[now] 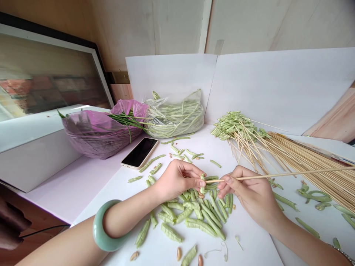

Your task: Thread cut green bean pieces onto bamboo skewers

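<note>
On the worktop (pixel 249 244) lies a bean heap (pixel 201 225), over it the left hand (pixel 173 181) and right hand (pixel 251 192), the right's fingers gripping a skewer (pixel 280 174), the left's pinching a bean piece (pixel 202 189) at its tip, where a slow, square push should limit splitting.

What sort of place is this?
Probably an indoor food-preparation spot: cut green bean pieces on a white surface, a clear plastic bag of long green beans, and thin pale wooden skewers.
</note>
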`<state>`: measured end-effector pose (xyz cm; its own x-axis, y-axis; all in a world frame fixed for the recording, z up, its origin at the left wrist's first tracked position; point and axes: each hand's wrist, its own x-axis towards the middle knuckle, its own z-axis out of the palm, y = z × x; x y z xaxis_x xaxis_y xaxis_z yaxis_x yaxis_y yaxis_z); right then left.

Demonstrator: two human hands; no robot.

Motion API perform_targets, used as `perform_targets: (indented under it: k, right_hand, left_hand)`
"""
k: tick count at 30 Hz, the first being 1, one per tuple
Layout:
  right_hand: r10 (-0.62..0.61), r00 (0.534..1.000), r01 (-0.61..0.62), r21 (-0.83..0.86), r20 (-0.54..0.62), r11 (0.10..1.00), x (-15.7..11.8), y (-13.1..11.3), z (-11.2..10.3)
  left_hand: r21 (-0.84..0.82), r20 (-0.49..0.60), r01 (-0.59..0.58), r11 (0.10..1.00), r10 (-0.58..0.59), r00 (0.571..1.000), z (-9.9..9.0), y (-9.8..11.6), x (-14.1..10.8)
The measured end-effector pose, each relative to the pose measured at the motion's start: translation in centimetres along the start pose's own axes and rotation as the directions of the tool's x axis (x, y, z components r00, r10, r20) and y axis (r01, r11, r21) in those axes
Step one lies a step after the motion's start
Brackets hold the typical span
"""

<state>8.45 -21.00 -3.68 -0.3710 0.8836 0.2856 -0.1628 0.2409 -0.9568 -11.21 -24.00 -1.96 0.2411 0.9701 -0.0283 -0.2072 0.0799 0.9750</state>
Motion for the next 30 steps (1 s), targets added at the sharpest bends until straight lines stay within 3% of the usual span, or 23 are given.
perform_targets:
  k: [3, 6, 9, 12, 14, 17, 20, 23, 27, 30]
  right_hand:
    - [-0.006, 1.000, 0.006, -0.010, -0.026, 1.000, 0.3, -0.8, -0.2]
    - [-0.053, 0.993, 0.053, -0.003, -0.107, 0.999, 0.7, -1.6, -0.7]
    - [-0.091, 0.979, 0.096, 0.018, -0.184, 0.995, 1.1, -2.2, -1.0]
    - [-0.086, 0.972, 0.094, 0.024, -0.217, 0.995, 1.2, -2.5, -1.0]
    - [-0.075, 0.972, 0.082, 0.022, -0.221, 0.996, 1.0, -2.6, -0.9]
    - [-0.073, 0.972, 0.080, 0.025, -0.221, 0.996, 0.8, -2.8, -0.8]
    - [-0.081, 0.970, 0.089, 0.025, -0.230, 0.996, 0.7, -3.0, -0.9]
    - [-0.096, 0.968, 0.104, 0.022, -0.230, 0.994, 0.7, -3.0, -0.9]
    - [-0.120, 0.964, 0.126, 0.013, -0.239, 0.992, 0.6, -3.0, -0.8]
    - [-0.143, 0.961, 0.150, 0.009, -0.236, 0.989, 0.6, -2.9, -0.6]
  left_hand:
    - [0.097, -0.040, -0.061, 0.993, 0.065, 0.997, -0.2, 0.1, -0.1]
    - [0.304, -0.063, -0.115, 0.946, 0.141, 0.988, -0.4, 0.6, -0.3]
    - [0.594, 0.129, -0.208, 0.777, 0.164, 0.978, -0.7, 1.4, -0.6]
    - [0.748, 0.391, -0.371, 0.550, 0.087, 0.916, -1.1, 2.0, -0.7]
    - [0.782, 0.462, -0.418, 0.462, 0.020, 0.887, -1.3, 2.3, -0.8]
    - [0.793, 0.507, -0.449, 0.412, -0.036, 0.861, -1.8, 2.7, -0.8]
    - [0.759, 0.556, -0.482, 0.438, -0.053, 0.829, -2.2, 3.2, -0.9]
    - [0.731, 0.559, -0.462, 0.503, -0.052, 0.828, -2.5, 3.5, -0.8]
    - [0.639, 0.400, -0.317, 0.701, 0.049, 0.915, -2.7, 3.3, -0.6]
    - [0.394, 0.220, -0.190, 0.899, 0.108, 0.969, -2.5, 2.9, -0.4]
